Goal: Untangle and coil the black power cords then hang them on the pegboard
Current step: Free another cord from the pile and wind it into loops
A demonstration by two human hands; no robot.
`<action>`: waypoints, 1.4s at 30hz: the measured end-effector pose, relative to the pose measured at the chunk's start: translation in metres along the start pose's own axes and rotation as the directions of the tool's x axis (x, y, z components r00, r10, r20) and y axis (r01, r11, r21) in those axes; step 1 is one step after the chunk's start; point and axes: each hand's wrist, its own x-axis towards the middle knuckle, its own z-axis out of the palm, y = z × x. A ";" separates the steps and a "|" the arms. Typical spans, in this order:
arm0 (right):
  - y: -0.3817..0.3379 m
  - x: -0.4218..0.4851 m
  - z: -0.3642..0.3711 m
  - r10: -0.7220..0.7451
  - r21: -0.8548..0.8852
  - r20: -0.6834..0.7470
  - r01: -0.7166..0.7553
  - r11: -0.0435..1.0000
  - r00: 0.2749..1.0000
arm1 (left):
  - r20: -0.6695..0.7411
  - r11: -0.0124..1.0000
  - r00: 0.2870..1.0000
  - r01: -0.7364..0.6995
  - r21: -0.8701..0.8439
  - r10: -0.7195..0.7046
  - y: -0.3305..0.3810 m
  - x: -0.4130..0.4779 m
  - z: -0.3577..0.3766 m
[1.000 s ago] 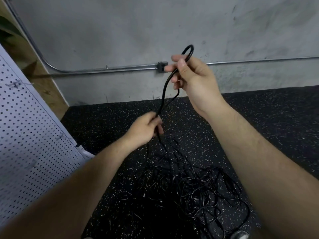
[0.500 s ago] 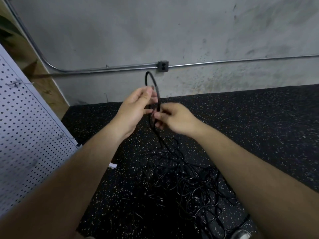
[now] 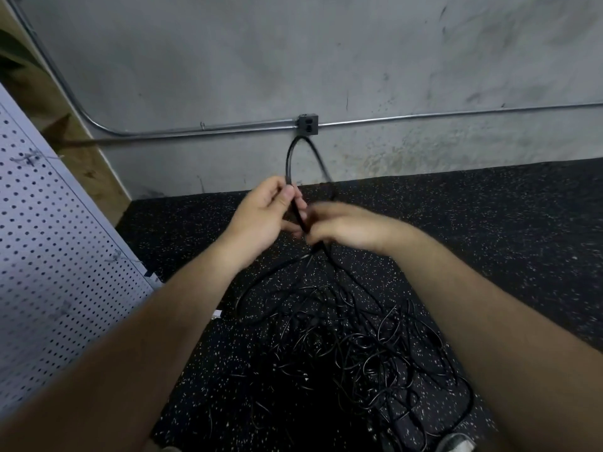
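Loop of black cord (image 3: 288,158) at frame centre, before grey wall (image 3: 326,60), pinched between thumb and fingers of left hand (image 3: 261,220). Right hand (image 3: 346,228) just right of it, blurred, fingers curled by the cord; grip impossible to tell. Tangle of black cords (image 3: 359,347) on speckled floor (image 3: 489,223), lower centre. Pegboard (image 3: 49,256) along left edge.

**Rubber, Concrete, Steel**

The cord (image 3: 288,158) looping above the fingers (image 3: 287,199) has a smooth black jacket with a dull sheen (rubber or plastic, hard to tell). Below them, the floor (image 3: 489,223) looks like matt, grainy, speckled rubber. Beyond them, the wall (image 3: 293,60) is rough, stained concrete carrying a bright metal pipe (image 3: 424,117). Left of them, the pegboard (image 3: 49,239) is smooth, matt white.
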 end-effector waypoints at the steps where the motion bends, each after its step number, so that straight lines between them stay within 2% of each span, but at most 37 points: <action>1: 0.003 -0.002 0.003 0.019 -0.042 0.067 -0.016 0.999 0.998 | -0.034 1.000 0.999 0.000 -0.013 -0.001 0.000 0.002 -0.002; 3: 0.004 -0.007 0.005 0.038 -0.025 0.093 -0.036 0.999 0.995 | -0.072 1.000 0.997 0.002 -0.012 -0.003 -0.001 0.004 -0.005; 5: 0.005 -0.010 0.003 0.023 -0.027 0.024 -0.022 0.999 0.999 | -0.104 0.999 0.994 0.009 -0.038 -0.013 -0.002 0.004 -0.008; 8: 0.009 -0.012 -0.003 -0.029 -0.064 -0.174 0.018 0.998 0.984 | -0.201 0.999 0.979 0.028 -0.017 -0.031 -0.002 0.010 -0.013; 10: 0.011 -0.015 -0.010 -0.064 -0.068 -0.296 0.046 0.997 0.953 | -0.326 0.999 0.944 0.050 0.005 -0.046 -0.004 0.018 -0.019; 13: 0.012 -0.023 -0.025 -0.064 0.069 -0.452 0.106 0.992 0.890 | -0.501 0.993 0.857 0.097 -0.073 -0.120 -0.011 0.028 -0.042; 15: 0.016 -0.024 -0.034 -0.027 0.156 -0.558 0.138 0.978 0.829 | -0.512 0.967 0.827 0.141 -0.213 -0.233 -0.015 0.031 -0.057; 17: 0.022 -0.023 -0.037 -0.007 0.167 -0.636 0.146 0.975 0.772 | -0.475 0.919 0.809 0.189 -0.346 -0.345 -0.016 0.030 -0.060; 23: 0.023 -0.023 -0.035 0.122 0.272 -0.765 0.144 0.952 0.632 | -0.480 0.866 0.762 0.208 -0.454 -0.434 -0.022 0.026 -0.049; 24: 0.022 -0.024 -0.036 0.149 0.291 -0.751 0.120 0.949 0.643 | -0.459 0.853 0.769 0.209 -0.477 -0.445 -0.023 0.024 -0.047; 26: 0.020 -0.026 -0.035 0.172 0.294 -0.654 0.039 0.955 0.737 | -0.373 0.815 0.817 0.188 -0.548 -0.440 -0.023 0.021 -0.040; 28: 0.016 -0.028 -0.027 0.145 0.223 -0.487 -0.039 0.974 0.861 | -0.270 0.763 0.871 0.166 -0.625 -0.411 -0.016 0.016 -0.029; 30: 0.008 -0.025 -0.012 0.112 0.147 -0.284 -0.072 0.986 0.952 | -0.217 0.733 0.905 0.137 -0.666 -0.367 -0.008 0.013 -0.018; 32: 0.001 -0.017 0.008 0.066 0.129 -0.099 -0.053 0.990 0.993 | -0.211 0.752 0.923 0.113 -0.650 -0.321 -0.005 0.012 -0.010; 33: -0.002 -0.014 0.017 0.043 0.160 -0.063 -0.032 0.987 0.997 | -0.217 0.760 0.928 0.098 -0.642 -0.304 -0.005 0.012 -0.008; 36: -0.007 -0.010 0.023 0.022 0.293 -0.167 0.029 0.956 0.986 | -0.264 0.753 0.917 0.057 -0.655 -0.299 -0.007 0.012 -0.014; 39: -0.006 -0.013 0.015 0.003 0.277 -0.311 0.087 0.957 0.950 | -0.284 0.736 0.903 0.050 -0.675 -0.322 -0.006 0.012 -0.019; 42: -0.004 -0.012 0.013 -0.011 0.351 -0.400 0.164 0.922 0.917 | -0.285 0.818 0.880 0.175 -0.549 -0.379 -0.007 0.011 -0.019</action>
